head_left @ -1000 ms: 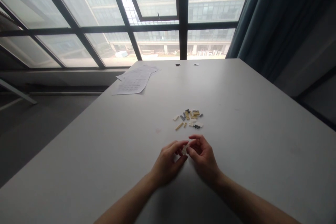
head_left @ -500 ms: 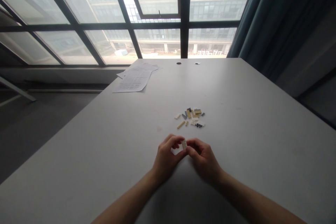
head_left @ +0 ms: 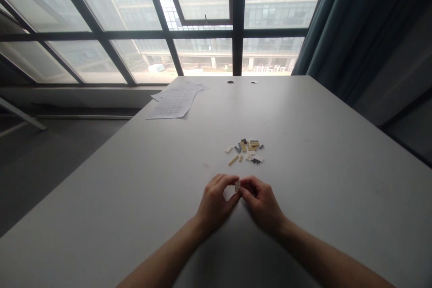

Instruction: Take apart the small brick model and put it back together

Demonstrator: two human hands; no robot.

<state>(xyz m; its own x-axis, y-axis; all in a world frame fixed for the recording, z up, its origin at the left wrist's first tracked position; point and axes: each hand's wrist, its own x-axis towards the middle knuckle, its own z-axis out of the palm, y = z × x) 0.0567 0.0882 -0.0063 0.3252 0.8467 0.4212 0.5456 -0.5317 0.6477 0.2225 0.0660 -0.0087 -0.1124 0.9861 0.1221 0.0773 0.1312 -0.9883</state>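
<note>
A small white toy building brick [head_left: 237, 186] is held upright between my two hands, just above the near part of the table. My left hand [head_left: 216, 198] pinches it from the left, thumb below and forefinger above, with a gap showing between them. From the right, the thumb and curled fingers of my right hand [head_left: 262, 202] close on the same brick. The fingertips hide part of it. Beyond the hands lies a loose group of bricks: tan pieces [head_left: 233, 160], a white piece [head_left: 229, 149], a black piece [head_left: 256, 161] and several grey ones.
The white table [head_left: 135, 180] stretches to the window [head_left: 202, 54]. Printed papers [head_left: 172, 103] lie at its far left edge. Two round cable holes, one of them dark [head_left: 230, 82], sit near the far edge. A blue curtain [head_left: 324, 31] hangs at the right.
The white brick has turned a little between my fingers, and its studded-looking face shows more now. My left fingers have shifted slightly; the right hand is almost unmoved.
</note>
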